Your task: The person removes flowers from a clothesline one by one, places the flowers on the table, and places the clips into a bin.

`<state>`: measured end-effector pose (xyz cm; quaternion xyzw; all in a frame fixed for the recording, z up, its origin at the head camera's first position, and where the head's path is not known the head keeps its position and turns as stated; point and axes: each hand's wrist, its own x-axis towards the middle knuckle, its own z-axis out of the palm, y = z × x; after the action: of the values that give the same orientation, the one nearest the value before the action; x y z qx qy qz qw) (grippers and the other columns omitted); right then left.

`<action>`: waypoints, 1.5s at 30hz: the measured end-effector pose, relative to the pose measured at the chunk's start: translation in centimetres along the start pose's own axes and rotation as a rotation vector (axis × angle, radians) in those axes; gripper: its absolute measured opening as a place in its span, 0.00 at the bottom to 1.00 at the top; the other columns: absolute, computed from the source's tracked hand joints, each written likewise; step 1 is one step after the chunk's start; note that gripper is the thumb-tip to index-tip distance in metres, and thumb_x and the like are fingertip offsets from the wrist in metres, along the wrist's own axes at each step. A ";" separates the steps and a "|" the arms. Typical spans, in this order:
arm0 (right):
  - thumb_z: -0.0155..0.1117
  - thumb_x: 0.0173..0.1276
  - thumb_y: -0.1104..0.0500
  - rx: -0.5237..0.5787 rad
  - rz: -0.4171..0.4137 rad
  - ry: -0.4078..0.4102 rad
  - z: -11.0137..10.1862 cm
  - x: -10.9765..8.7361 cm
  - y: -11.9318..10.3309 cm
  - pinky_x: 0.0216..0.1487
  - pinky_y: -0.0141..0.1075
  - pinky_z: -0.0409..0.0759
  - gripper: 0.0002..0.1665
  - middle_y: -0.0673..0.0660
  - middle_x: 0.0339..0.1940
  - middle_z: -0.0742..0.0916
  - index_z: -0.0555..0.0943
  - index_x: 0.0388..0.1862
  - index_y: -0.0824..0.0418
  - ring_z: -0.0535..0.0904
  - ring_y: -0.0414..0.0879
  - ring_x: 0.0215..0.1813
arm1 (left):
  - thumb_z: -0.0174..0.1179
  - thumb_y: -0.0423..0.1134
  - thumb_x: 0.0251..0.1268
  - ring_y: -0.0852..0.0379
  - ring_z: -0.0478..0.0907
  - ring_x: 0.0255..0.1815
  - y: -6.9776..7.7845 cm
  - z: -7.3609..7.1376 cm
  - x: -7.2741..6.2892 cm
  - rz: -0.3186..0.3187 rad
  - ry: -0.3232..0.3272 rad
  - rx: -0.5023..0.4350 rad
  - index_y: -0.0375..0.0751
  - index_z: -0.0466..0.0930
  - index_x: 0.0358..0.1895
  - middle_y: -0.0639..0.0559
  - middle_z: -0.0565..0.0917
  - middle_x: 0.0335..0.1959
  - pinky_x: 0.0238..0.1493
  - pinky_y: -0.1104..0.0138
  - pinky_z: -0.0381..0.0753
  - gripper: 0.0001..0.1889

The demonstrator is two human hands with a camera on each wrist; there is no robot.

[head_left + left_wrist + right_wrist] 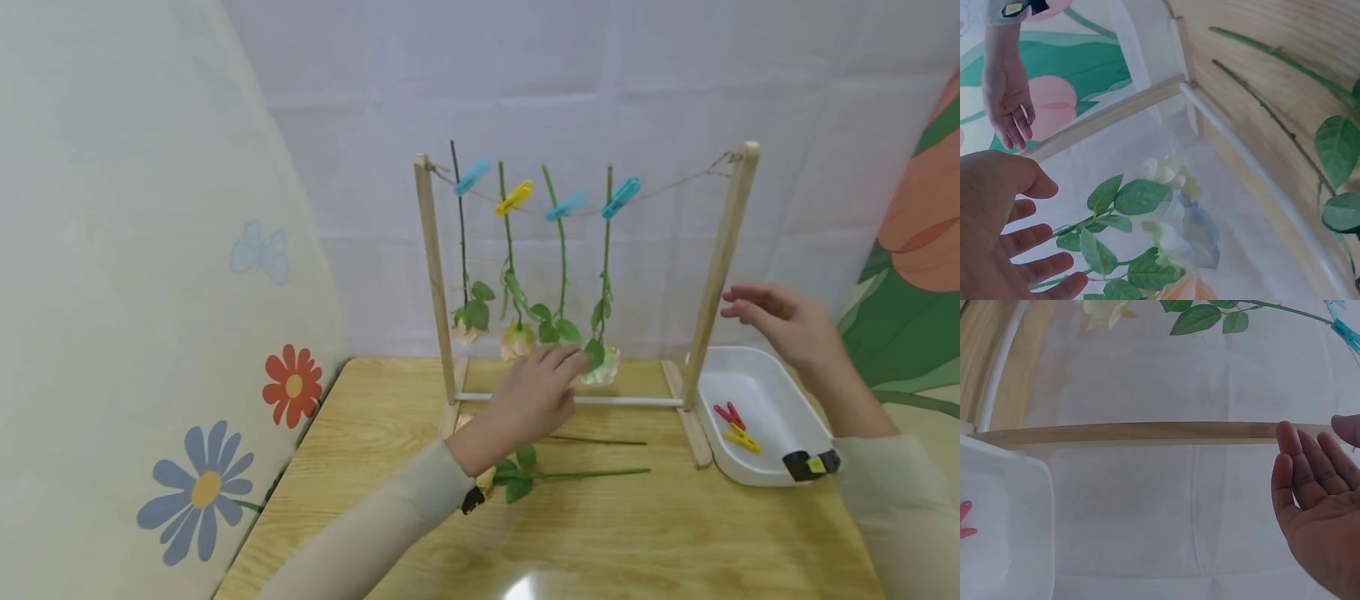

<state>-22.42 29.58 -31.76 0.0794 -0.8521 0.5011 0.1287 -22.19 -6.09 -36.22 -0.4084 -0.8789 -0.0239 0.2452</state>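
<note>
My left hand (534, 398) is in front of the hanging roses, fingers loosely extended and holding nothing. In the head view it overlaps the lower part of the white rose (602, 367). My right hand (798, 329) is raised beside the frame's right post (723, 275), over the back of a white tray (757, 367), its fingers relaxed and empty. Several roses hang head down from a string, held by a yellow clothespin (515, 198) and blue clothespins (621, 198). The peach rose (517, 342) hangs left of the white one.
Red (730, 414) and yellow clothespins (742, 437) lie in the tray, right of the wooden frame. More roses lie on the table in front of the frame, their stems (592, 473) pointing right. A white bar (630, 402) joins the posts low down.
</note>
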 end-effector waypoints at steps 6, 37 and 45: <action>0.59 0.78 0.51 0.047 -0.052 0.020 0.4 0.7 -1.7 0.50 0.18 0.76 0.27 0.33 0.45 0.87 0.75 0.67 0.67 0.81 0.30 0.49 | 0.62 0.38 0.69 0.50 0.77 0.63 -1.0 -0.8 1.3 -0.057 0.040 -0.076 0.42 0.71 0.70 0.46 0.78 0.64 0.56 0.61 0.84 0.27; 0.65 0.73 0.60 0.359 -0.230 0.060 2.2 5.9 -10.7 0.51 0.23 0.80 0.21 0.49 0.51 0.87 0.80 0.63 0.62 0.84 0.40 0.50 | 0.56 0.36 0.73 0.49 0.76 0.66 -2.3 -3.5 8.4 -0.400 0.207 -0.649 0.40 0.58 0.78 0.46 0.70 0.74 0.57 0.64 0.83 0.32; 0.68 0.71 0.60 0.418 -0.213 0.072 2.8 7.1 -12.0 0.50 0.23 0.82 0.25 0.51 0.51 0.87 0.78 0.64 0.68 0.85 0.41 0.49 | 0.56 0.36 0.73 0.49 0.76 0.66 -2.3 -3.5 10.5 -0.450 0.203 -0.768 0.42 0.59 0.78 0.48 0.69 0.75 0.56 0.67 0.83 0.32</action>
<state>-26.47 21.30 -20.96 0.1758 -0.7116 0.6526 0.1922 -28.16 -0.98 -28.05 -0.2643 -0.8447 -0.4407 0.1495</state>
